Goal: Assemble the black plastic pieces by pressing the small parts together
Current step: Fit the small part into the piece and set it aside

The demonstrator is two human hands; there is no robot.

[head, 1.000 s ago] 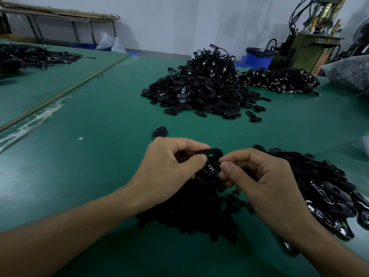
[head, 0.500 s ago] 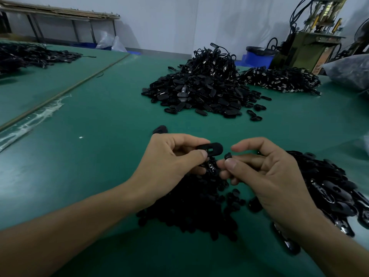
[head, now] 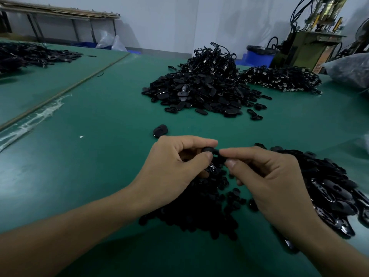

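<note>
Green worktop (head: 89,176) before a white wall (head: 169,21), heaped with black parts (head: 199,90), machine (head: 311,45) at far right. Pinched between left hand (head: 171,170) and right hand (head: 269,176): one black piece (head: 211,151).

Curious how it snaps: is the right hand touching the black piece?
Touching. Head view: the right hand pinches the black piece, which the left hand also holds.

Pretty dim, cool flat light from above, with the white back wall (head: 169,21) the brightest bit and only a soft shadow on the green table (head: 99,156) along the bottom edge. We lose the near pile of black pieces (head: 199,216) to a murky blob while the right-hand pile (head: 335,188) throws glints, and the wide lens bows the table seam (head: 65,91) and smears the corners
</note>
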